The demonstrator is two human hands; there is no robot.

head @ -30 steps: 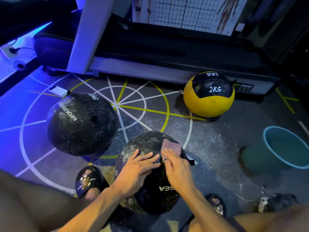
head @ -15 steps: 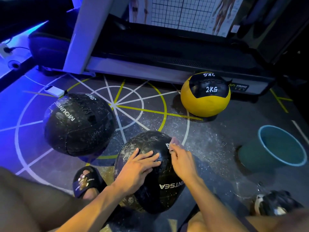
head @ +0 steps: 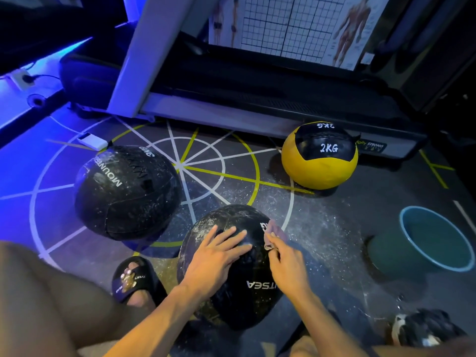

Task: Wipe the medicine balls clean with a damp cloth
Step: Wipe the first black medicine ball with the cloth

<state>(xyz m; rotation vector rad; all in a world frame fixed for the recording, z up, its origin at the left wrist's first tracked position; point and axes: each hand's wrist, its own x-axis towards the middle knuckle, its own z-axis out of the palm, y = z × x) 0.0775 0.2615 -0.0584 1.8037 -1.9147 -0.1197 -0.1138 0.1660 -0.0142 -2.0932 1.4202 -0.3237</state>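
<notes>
Head view: near black medicine ball (head: 231, 292) on the floor (head: 322, 228) between the feet, steadied by left hand (head: 213, 256), fingers (head: 229, 231) straight and spread flat on top. Right hand (head: 286, 264) pinching the damp cloth (head: 274, 234) against the ball's right shoulder. Since a second ago, cloth bunched smaller and slid off the crown toward the right side; white specks remaining on the left. Probably mid-wipe, far from done: second black ball (head: 126, 191) speckled, yellow ball (head: 319, 155) waiting, teal bucket (head: 422, 253) nearby.

Left hand (head: 219, 256) flat, fingers (head: 231, 231) spread, right hand (head: 284, 264) pinching, fingers curled
</notes>
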